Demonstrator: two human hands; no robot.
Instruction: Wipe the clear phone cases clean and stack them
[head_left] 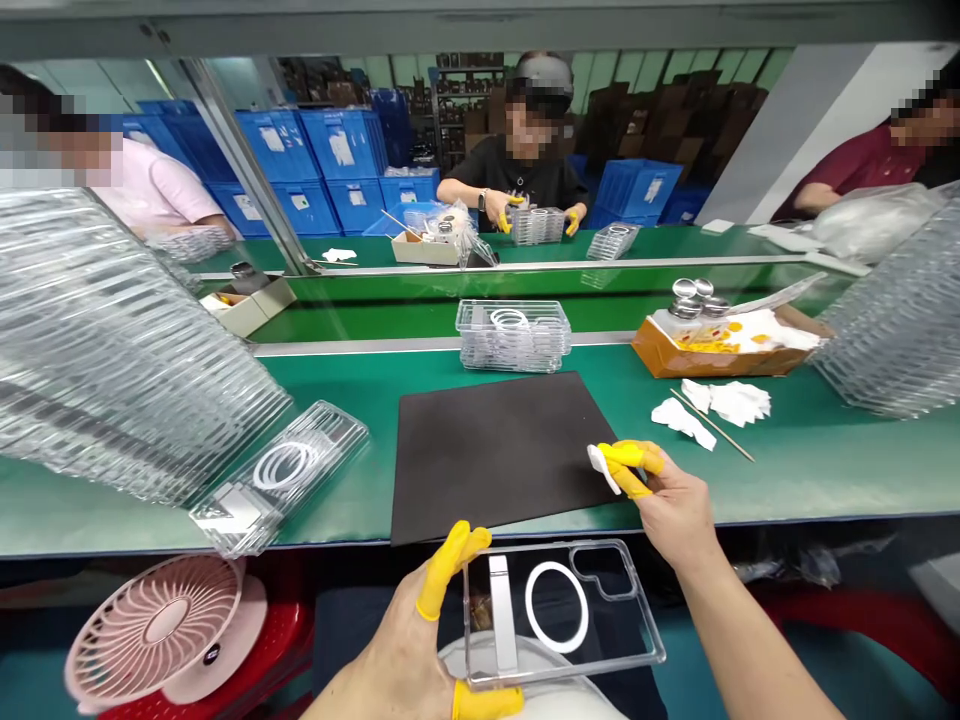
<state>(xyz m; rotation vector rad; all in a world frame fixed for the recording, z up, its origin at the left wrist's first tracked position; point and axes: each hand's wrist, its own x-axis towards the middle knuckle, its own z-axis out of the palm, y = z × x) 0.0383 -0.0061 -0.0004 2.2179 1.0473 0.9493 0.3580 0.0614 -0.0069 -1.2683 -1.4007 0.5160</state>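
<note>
A tall stack of clear plastic phone cases (112, 340) leans at far left, and a single clear case with a white ring (281, 480) lies just beside it on the green worktop (862, 480). A pink desk fan (154, 630) sits below the worktop's edge. The left hand (397, 640), wearing yellow finger cots (450, 570), pinches the left edge of a clear phone case with a white magnetic ring (562, 650), holding it up in front of the worktop. A black foam mat (487, 455) lies beyond the case. The right hand (671, 505), near the case but not touching it, pinches a white cloth (604, 468) over the mat's corner. Farther right lie loose white wipes (735, 403), a thin wooden stick (712, 425) and an orange cardboard tray (720, 350).
</note>
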